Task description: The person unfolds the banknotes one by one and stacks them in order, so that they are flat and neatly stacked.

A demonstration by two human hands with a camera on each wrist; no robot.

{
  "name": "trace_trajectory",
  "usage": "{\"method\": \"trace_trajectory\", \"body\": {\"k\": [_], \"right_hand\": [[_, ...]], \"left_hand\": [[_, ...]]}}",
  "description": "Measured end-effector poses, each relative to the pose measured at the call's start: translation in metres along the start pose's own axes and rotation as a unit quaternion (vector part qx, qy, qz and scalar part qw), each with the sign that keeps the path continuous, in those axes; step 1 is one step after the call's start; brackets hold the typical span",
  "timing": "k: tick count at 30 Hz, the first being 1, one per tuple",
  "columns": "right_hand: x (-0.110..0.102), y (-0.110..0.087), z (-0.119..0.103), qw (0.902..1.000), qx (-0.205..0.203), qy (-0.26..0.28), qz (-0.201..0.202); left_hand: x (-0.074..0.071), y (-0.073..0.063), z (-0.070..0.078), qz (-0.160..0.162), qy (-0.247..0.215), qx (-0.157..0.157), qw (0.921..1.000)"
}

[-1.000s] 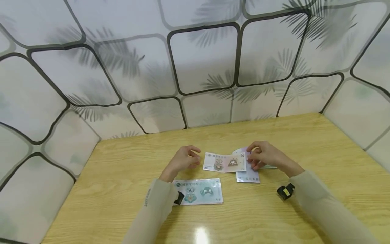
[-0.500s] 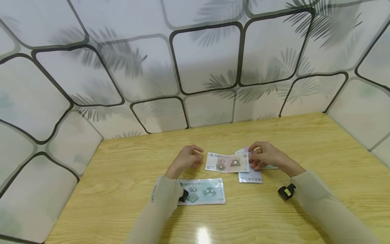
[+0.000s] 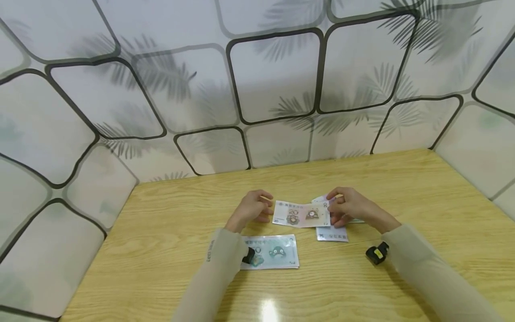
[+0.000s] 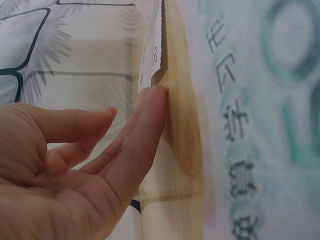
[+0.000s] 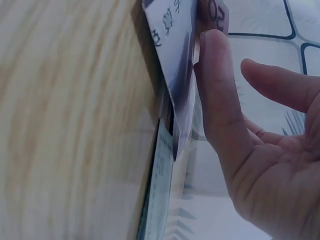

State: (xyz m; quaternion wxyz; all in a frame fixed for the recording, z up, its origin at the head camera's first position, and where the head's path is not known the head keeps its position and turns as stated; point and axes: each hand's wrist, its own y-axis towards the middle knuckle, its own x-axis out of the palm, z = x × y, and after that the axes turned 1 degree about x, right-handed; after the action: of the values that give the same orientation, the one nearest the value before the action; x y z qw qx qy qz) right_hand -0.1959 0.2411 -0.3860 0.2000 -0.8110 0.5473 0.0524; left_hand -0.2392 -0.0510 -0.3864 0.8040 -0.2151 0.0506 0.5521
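A pinkish play banknote marked 20 (image 3: 297, 213) lies across a purple banknote (image 3: 331, 233), between the two hands. At its left end is my left hand (image 3: 253, 206), fingers loosely bent; in the left wrist view a fingertip (image 4: 155, 97) meets the note's edge while the thumb stands apart. My right hand (image 3: 352, 208) is at the other end, over the purple note. The right wrist view shows one fingertip (image 5: 215, 42) against the notes, with no finger closing from the other side. A green banknote (image 3: 356, 221) shows partly from beneath the right hand.
A stack of green 50 banknotes (image 3: 277, 252) lies nearer on the wooden table (image 3: 322, 290), partly covered by the left sleeve and its black wrist camera (image 3: 248, 255). Another black wrist camera (image 3: 377, 253) hangs at the right cuff. Patterned panels (image 3: 277, 80) enclose the back and sides.
My left hand has moved slightly right, up to the left end of the 20 banknote. The right hand stays by the notes. The head view has shifted slightly.
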Motion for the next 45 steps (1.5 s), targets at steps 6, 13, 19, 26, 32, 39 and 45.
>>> {"method": "trace_trajectory", "body": {"k": [6,13,19,26,32,39,45], "right_hand": [[0.004,0.002,0.001,1.0000,-0.001,-0.005,0.007],[0.008,0.004,-0.001,0.9997,-0.009,0.001,0.025],[0.006,0.004,-0.003,0.9987,-0.027,-0.003,0.042],[0.002,0.004,-0.005,0.9977,-0.044,0.004,0.053],[0.006,0.005,-0.004,0.9966,-0.049,0.033,0.057],[0.007,0.003,-0.007,0.9955,-0.057,0.046,0.060],[0.006,0.001,-0.009,0.9953,-0.059,0.051,0.056]], "left_hand": [[0.003,0.000,0.002,-0.002,-0.003,-0.001,1.0000],[0.005,0.002,0.000,-0.007,-0.004,-0.003,1.0000],[0.005,0.003,-0.001,-0.005,0.001,0.002,1.0000],[0.002,0.001,-0.001,-0.013,-0.006,0.016,0.9998],[0.001,-0.001,-0.005,-0.018,-0.026,0.046,0.9984],[-0.001,-0.007,-0.002,-0.003,-0.058,0.096,0.9937],[-0.002,-0.011,-0.002,0.003,-0.058,0.104,0.9928]]}}
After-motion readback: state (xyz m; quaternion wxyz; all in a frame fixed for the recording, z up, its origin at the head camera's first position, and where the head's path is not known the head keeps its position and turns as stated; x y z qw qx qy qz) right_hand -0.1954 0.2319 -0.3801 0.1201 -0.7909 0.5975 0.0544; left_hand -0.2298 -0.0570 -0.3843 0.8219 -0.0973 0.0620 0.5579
